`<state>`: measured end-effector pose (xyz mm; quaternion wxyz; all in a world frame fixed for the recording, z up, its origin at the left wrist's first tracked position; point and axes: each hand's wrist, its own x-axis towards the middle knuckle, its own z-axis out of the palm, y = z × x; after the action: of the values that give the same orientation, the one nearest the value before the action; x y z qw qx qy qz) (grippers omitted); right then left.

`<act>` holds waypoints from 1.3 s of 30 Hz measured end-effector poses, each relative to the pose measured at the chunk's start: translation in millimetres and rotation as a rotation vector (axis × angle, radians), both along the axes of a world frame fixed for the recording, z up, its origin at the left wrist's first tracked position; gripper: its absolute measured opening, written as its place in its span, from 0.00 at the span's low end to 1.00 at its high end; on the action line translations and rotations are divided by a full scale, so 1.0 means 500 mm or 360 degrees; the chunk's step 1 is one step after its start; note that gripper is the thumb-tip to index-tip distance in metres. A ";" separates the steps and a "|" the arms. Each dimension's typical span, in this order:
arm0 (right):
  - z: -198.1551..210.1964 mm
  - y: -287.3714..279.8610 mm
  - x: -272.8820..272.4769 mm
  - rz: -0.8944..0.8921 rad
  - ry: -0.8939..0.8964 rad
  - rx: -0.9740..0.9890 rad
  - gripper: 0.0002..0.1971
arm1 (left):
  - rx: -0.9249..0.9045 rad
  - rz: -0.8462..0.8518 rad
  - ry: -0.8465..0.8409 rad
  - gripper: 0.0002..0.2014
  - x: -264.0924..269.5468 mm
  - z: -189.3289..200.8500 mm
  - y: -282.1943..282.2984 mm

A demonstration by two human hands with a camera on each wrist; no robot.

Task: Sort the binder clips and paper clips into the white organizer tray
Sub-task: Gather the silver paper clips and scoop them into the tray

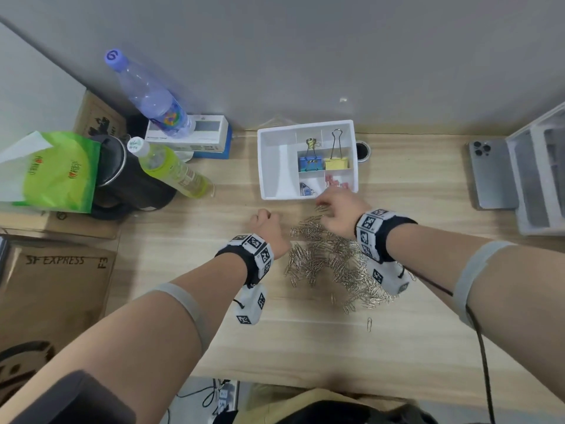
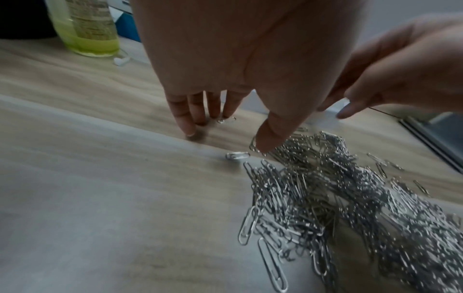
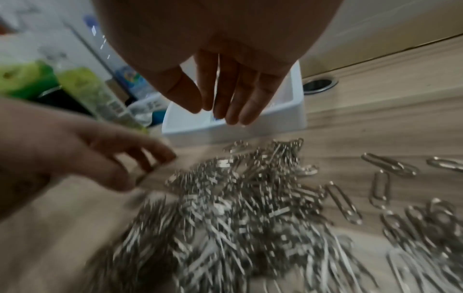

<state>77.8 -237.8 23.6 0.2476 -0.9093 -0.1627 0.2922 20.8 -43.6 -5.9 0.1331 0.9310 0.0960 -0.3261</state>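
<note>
Silver paper clips [image 1: 330,258] are lying on a pale wood-grain desk [image 1: 305,338], beside a white organizer tray [image 1: 276,166] that is holding a blue binder clip [image 1: 311,163], a yellow binder clip [image 1: 336,163] and small pink clips [image 1: 334,182]. Both wrists are wearing black bands [image 1: 253,258] carrying white blocks printed with black square-code patterns. To the left are standing a clear bottle with a purple cap [image 1: 114,58], a yellow-green bottle [image 1: 174,171] and a green and white bag [image 1: 52,175].

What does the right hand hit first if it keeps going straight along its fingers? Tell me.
Probably the near wall of the white organizer tray: the right hand hangs open, its fingers pointing at that rim, just past the paper clip pile. Depth is unclear.
</note>
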 end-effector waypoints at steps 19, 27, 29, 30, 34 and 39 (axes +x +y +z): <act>-0.049 -0.009 -0.066 0.0595 0.0258 -0.0264 0.07 | -0.0543 -0.0245 -0.0033 0.12 -0.045 0.020 -0.070; -0.052 -0.045 -0.035 -0.0047 -0.0122 -0.0350 0.23 | -0.0269 -0.0143 -0.0119 0.38 -0.019 0.027 -0.044; -0.060 -0.056 -0.041 -0.0100 -0.0107 -0.0468 0.28 | -0.0224 -0.0241 -0.0085 0.41 -0.023 0.022 -0.054; -0.064 -0.060 -0.045 -0.0088 -0.0104 -0.0501 0.30 | -0.0198 -0.0295 -0.0075 0.40 -0.025 0.019 -0.061; -0.071 -0.069 -0.067 0.0064 -0.0102 -0.0435 0.33 | -0.0230 -0.0407 -0.0031 0.39 -0.038 0.012 -0.094; -0.067 -0.067 -0.108 0.0262 -0.0006 -0.0262 0.31 | -0.0309 -0.0603 0.0063 0.37 -0.049 0.013 -0.113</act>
<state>24.0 -271.3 -9.6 0.1470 -0.9107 -0.2127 0.3222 -3.7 -100.0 0.5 0.1566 0.9086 -0.1101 -0.3712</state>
